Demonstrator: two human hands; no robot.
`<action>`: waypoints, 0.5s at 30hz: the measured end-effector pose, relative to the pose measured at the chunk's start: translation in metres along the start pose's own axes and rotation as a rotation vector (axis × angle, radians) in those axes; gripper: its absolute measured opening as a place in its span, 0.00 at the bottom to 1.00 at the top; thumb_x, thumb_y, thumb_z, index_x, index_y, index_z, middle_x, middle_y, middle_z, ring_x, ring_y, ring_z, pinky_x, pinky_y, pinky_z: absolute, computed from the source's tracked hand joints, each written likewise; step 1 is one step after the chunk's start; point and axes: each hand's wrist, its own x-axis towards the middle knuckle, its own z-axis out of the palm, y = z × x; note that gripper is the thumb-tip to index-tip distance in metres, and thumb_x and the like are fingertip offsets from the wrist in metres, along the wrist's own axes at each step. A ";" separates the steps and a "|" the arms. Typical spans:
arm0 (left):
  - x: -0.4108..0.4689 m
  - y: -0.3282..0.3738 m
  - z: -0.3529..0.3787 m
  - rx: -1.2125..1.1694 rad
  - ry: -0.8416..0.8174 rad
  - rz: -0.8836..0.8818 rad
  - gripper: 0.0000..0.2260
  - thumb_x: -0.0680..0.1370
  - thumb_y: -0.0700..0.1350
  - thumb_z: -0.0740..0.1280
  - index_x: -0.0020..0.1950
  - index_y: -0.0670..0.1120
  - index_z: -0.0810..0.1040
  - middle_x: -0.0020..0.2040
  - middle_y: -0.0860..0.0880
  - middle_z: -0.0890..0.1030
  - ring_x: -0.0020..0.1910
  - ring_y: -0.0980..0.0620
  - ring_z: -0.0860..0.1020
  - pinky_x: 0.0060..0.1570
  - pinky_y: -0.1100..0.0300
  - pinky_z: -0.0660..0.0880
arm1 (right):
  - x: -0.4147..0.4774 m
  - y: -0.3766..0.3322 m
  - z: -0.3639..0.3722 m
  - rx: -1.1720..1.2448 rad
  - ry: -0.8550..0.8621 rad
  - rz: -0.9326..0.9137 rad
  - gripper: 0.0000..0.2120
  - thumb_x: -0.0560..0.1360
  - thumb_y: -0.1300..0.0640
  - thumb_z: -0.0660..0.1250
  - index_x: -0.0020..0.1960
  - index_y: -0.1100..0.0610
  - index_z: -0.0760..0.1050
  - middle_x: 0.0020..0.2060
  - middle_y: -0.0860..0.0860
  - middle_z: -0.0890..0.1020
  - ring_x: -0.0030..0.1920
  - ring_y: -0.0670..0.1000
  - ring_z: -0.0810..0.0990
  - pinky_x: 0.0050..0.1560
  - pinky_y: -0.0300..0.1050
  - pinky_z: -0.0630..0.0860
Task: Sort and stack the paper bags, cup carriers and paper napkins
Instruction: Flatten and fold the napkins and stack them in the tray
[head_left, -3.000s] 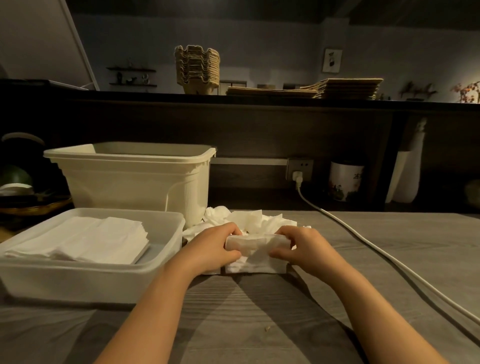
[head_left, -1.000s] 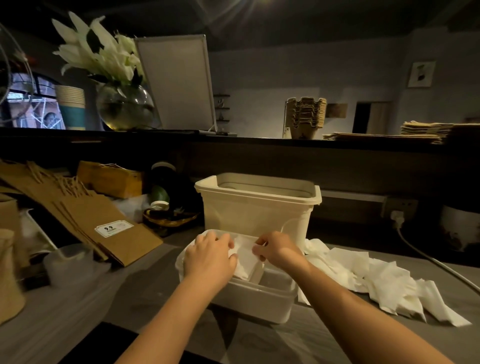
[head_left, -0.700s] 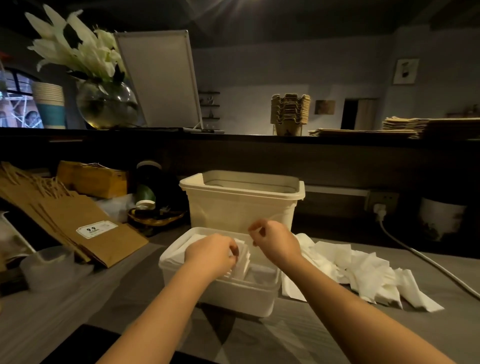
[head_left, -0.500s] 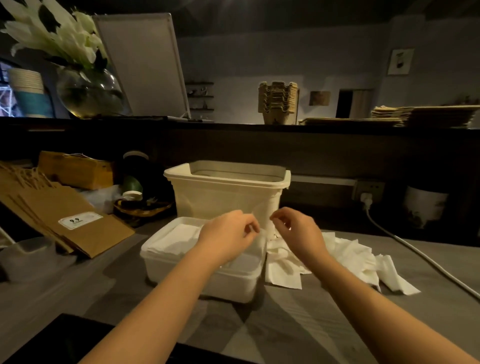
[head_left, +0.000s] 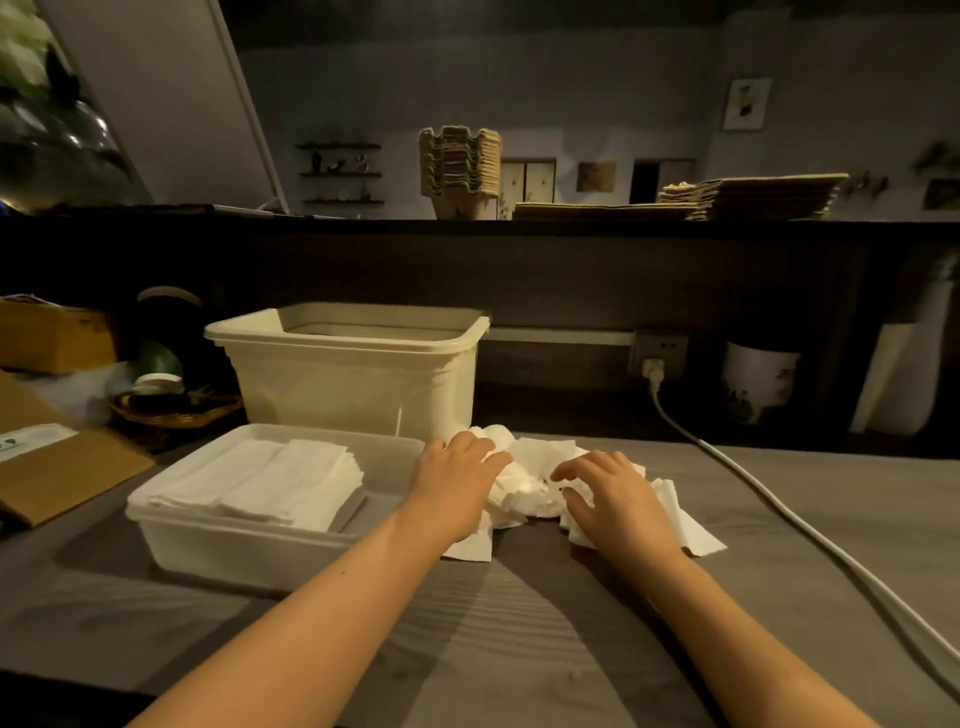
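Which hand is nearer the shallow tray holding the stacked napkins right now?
Left. The left hand sits just beside the shallow tray's right end, on the loose napkin pile. The right hand rests on the pile's far side, farther from the tray.

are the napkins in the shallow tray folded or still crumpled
Folded. The napkins in the tray lie flat in neat, squared stacks inside the shallow tray, unlike the loose napkin pile on the counter beside it.
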 end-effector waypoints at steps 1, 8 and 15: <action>0.003 0.000 0.000 0.018 -0.021 -0.004 0.33 0.74 0.41 0.68 0.75 0.52 0.57 0.74 0.50 0.60 0.72 0.48 0.58 0.66 0.52 0.60 | 0.001 0.002 0.001 0.008 -0.006 -0.002 0.11 0.78 0.56 0.61 0.59 0.49 0.76 0.59 0.44 0.75 0.62 0.46 0.67 0.60 0.37 0.63; 0.024 0.012 0.007 0.011 -0.046 -0.034 0.26 0.76 0.45 0.66 0.72 0.55 0.63 0.71 0.51 0.67 0.69 0.48 0.64 0.64 0.51 0.64 | 0.003 0.011 0.005 0.038 -0.018 0.005 0.11 0.79 0.54 0.60 0.58 0.47 0.76 0.55 0.43 0.77 0.60 0.44 0.69 0.60 0.38 0.65; 0.027 0.014 0.001 -0.176 0.093 -0.185 0.11 0.80 0.45 0.57 0.58 0.55 0.75 0.50 0.50 0.79 0.42 0.50 0.72 0.42 0.58 0.67 | 0.005 0.013 0.002 0.089 -0.025 0.057 0.11 0.79 0.55 0.59 0.58 0.48 0.76 0.54 0.43 0.77 0.58 0.44 0.70 0.57 0.37 0.67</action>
